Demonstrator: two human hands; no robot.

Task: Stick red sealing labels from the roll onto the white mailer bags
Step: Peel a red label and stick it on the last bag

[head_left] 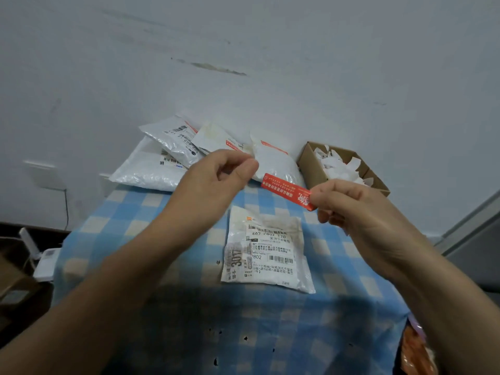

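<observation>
- From my remote seat, I judge the step in hand to be carrying one peeled label to the bag, with the sticking itself not yet done.
- The right hand [359,212] pinches the red label [286,190] by its right end, thumb and forefinger clamped on it. The strip juts out leftward in the air, above the far edge of the mailer bag [267,253] and clear of it.
- The left hand [213,182] hovers just beside the label's free end with thumb pressed against curled fingers. I cannot tell whether it holds a slip of backing or nothing at all, since the fingertips hide it.
- That white mailer bag lies flat near the middle of the table, shipping sticker up, and I see no red strip on it.
- The next move, as I read it, calls for lowering the label across the bag's top flap, keeping it taut so it lands straight, then pressing it flat.
- The surface is a blue and cream checked tablecloth [151,207] with a few small dark holes near me.
- At the far edge a pile of bags [154,171] leans by the wall, several showing red strips. To its right stands a cardboard box [313,169] of white paper scraps [338,163].
- Something orange [414,350] sits at the table's near right corner, possibly the roll.
- The wall [270,63] is pale and scuffed, with a socket [43,174] and a cable [66,209] at left.
</observation>
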